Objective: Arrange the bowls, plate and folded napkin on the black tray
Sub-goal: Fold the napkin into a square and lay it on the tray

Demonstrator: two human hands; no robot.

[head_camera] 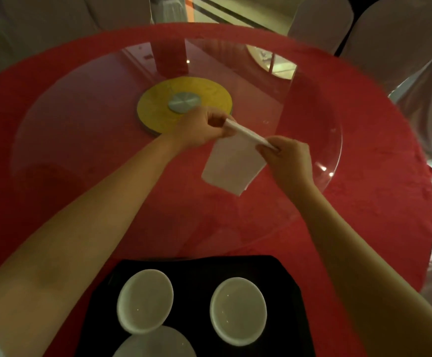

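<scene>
white napkin (231, 166) hangs over the glass turntable (80, 119), its rolled top edge slanting up-left to down-right between my pinching left hand (199, 130) and right hand (284, 155); i judge the black tray (282, 279) lies straight back toward me.

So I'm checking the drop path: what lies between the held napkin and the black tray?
In the head view, only bare red tablecloth under the glass turntable's near edge lies between the napkin and black tray.
</scene>
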